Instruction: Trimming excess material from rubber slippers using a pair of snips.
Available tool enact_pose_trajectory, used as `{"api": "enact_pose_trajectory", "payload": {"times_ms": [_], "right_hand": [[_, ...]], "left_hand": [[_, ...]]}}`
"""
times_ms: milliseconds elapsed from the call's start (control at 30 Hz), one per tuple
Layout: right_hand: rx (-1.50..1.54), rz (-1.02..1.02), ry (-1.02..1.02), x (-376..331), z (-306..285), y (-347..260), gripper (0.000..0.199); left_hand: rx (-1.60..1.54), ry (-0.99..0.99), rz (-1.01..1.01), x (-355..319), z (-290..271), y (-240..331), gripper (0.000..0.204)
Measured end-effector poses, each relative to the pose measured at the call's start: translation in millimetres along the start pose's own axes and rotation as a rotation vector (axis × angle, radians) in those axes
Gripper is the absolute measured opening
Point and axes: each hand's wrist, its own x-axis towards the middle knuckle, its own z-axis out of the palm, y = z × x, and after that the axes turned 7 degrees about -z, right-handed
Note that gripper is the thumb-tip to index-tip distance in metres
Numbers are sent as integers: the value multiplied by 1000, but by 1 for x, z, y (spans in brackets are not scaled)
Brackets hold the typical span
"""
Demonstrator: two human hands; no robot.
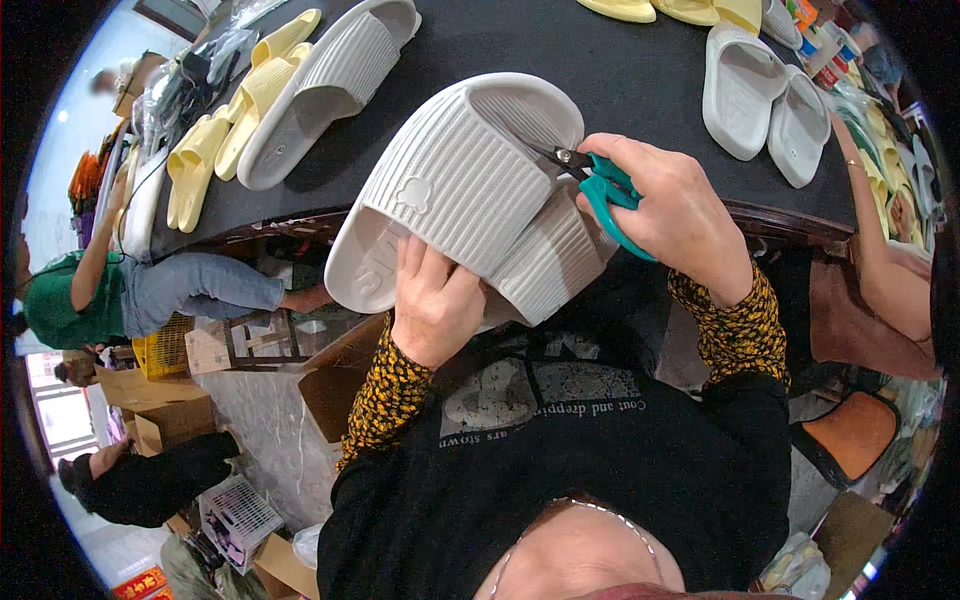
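Observation:
A pair of light grey ribbed slide slippers is held up in front of me at the near edge of the black table (pixel 630 70). The larger-looking slipper (pixel 460 165) lies over the other slipper (pixel 560 245), which shows in part below it. My left hand (pixel 437 305) grips the pair from below, its fingers inside the foot opening. My right hand (pixel 680 200) is closed around scissors with teal handles (pixel 612 203). Their dark blades (pixel 568 158) meet the edge of the upper slipper's strap; the tips are hard to make out.
Grey slippers (pixel 745 90) lie at the right, with yellow slippers (pixel 200 160) and a grey slide (pixel 330 85) at the left. A person in green (pixel 75 300) sits at the left; another person's arm (pixel 885 250) reaches in at the right. Cardboard boxes (pixel 160 400) stand on the floor.

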Motion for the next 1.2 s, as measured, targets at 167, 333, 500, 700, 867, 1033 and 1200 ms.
{"api": "enact_pose_trajectory", "payload": {"times_ms": [167, 333, 500, 700, 867, 1033, 1200], "right_hand": [[80, 153, 147, 7, -4, -12, 38], [165, 330, 184, -15, -1, 21, 43], [319, 189, 36, -45, -20, 60, 52], [545, 225, 76, -51, -21, 96, 44], [687, 258, 212, -53, -19, 132, 46], [652, 242, 164, -50, -33, 91, 57], [721, 344, 237, -80, -31, 47, 50]], "left_hand": [[-61, 83, 5, -8, 3, -10, 26], [-188, 134, -31, -6, 15, -11, 22], [-280, 246, -49, 9, 13, 4, 26], [-381, 204, -75, 16, 15, 7, 26], [-722, 60, -93, 24, 9, 10, 37], [-848, -187, -213, 36, -9, 5, 52], [-909, -128, -338, 62, -10, -13, 45]]}}
